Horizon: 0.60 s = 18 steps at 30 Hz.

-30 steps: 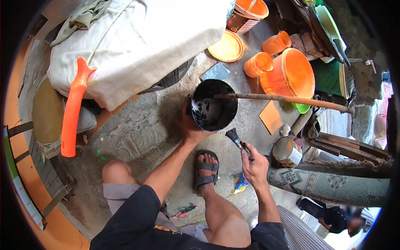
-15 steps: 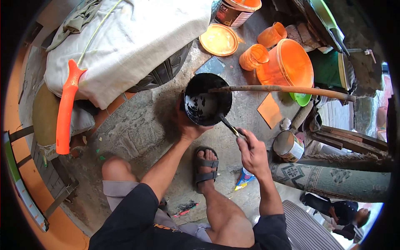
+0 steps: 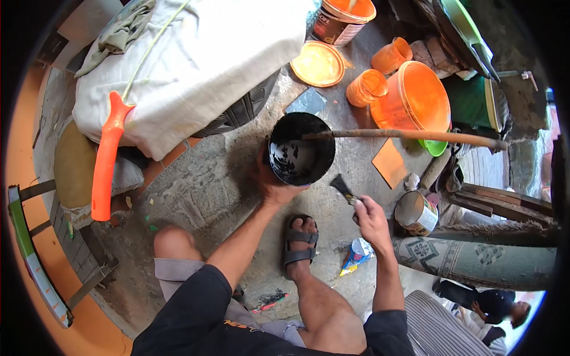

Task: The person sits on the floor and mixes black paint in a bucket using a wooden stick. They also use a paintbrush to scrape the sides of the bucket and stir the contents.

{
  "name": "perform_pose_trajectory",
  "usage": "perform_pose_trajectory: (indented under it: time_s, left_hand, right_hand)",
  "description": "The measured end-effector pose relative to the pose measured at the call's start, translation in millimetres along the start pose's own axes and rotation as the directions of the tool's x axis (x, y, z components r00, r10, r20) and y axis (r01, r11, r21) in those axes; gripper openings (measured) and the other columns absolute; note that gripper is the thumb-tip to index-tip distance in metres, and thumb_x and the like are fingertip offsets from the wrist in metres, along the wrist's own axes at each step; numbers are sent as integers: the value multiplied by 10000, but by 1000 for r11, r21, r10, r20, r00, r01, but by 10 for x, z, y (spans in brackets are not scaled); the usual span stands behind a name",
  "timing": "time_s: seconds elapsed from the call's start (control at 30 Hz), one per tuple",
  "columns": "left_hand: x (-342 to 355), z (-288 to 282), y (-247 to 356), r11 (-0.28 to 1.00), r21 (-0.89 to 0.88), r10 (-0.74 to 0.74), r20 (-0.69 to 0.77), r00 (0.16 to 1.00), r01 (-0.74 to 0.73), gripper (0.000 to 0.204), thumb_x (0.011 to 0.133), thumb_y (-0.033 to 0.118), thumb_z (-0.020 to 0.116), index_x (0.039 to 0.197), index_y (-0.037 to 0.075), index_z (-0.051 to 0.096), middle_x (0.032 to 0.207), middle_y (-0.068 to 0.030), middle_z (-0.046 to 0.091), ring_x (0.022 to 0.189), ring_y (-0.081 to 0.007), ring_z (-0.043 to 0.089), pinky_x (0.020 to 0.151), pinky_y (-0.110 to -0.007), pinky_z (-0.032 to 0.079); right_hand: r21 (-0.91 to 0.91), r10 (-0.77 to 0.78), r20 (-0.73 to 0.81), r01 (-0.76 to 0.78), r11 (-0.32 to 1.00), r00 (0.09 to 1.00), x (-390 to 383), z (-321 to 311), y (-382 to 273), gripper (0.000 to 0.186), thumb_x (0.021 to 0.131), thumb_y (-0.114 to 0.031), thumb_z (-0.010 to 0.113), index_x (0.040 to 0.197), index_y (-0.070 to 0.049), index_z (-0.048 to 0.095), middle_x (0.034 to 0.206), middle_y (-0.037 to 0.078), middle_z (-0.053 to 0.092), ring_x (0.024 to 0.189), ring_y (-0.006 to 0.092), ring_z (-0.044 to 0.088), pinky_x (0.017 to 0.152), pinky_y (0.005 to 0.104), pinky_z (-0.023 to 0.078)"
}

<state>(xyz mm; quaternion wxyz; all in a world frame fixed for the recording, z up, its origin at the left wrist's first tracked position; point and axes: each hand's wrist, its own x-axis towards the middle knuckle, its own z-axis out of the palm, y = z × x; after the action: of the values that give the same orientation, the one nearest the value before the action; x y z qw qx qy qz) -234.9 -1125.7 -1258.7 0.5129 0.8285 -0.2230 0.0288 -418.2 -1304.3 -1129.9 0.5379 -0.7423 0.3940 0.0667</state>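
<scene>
My left hand [image 3: 278,188] grips the lower side of a black-smeared paint can [image 3: 301,121], its fingers partly hidden behind the can. Black paint coats the inside, with a pale patch showing at the bottom. A long wooden stick [image 3: 409,135] leans over the can's rim, one end inside. In my right hand [image 3: 371,218] is a paintbrush [image 3: 342,187] with black bristles, held by its handle to the right of the can and apart from it. Its bristles point up and left, toward the can.
An orange-stained bucket [image 3: 424,98], two orange cups [image 3: 367,88] and an orange lid [image 3: 318,63] stand at the far right. A used tin [image 3: 415,212] sits beside a rolled carpet [image 3: 475,256]. At left, an orange curved handle [image 3: 108,160] overlaps a white cloth [image 3: 196,65]. Another person [image 3: 496,305] is at lower right.
The paintbrush has come out of the paint can, and my right hand has moved right and slightly down with it. My left hand keeps its hold on the can.
</scene>
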Motion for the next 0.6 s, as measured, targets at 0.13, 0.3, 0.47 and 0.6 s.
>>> perform_pose_trajectory:
  time_s: [0.13,0.3,0.47,0.6]
  left_hand:
    - [-37,-124,-96,981,-188,52,8,999,-50,1372,508,343,1023,1535,-37,197,1465,-201,445,1351,-322,483,1157,-462,377]
    - [-109,-299,-32,974,-224,45,92,995,-23,1412,488,282,1030,1547,-27,147,1476,-203,437,1362,-325,479,1169,-459,374]
    - [-57,-546,-8,954,-299,44,207,977,21,1452,460,233,1036,1568,-25,135,1519,-217,397,1392,-341,455,1179,-463,373]
    - [-31,-648,-24,967,-247,125,246,961,-63,1476,461,280,1049,1573,-25,128,1514,-219,405,1384,-334,469,1182,-468,370]
  right_hand:
    - [708,32,-29,-2,707,999,-58,54,247,187,1092,-236,533,1234,-124,484,844,-19,523,680,132,511,619,300,454]
    - [808,-76,54,1,589,996,309,429,-3,380,988,-159,708,1275,-123,462,878,-23,481,666,104,482,581,278,426]
    - [886,-189,16,74,457,982,529,406,-481,487,951,-196,764,1343,-109,490,800,-48,457,602,63,415,506,249,344]
    - [813,-10,-54,50,580,998,665,387,-697,244,1012,-250,684,1163,-149,522,713,-59,420,541,49,379,469,222,291]
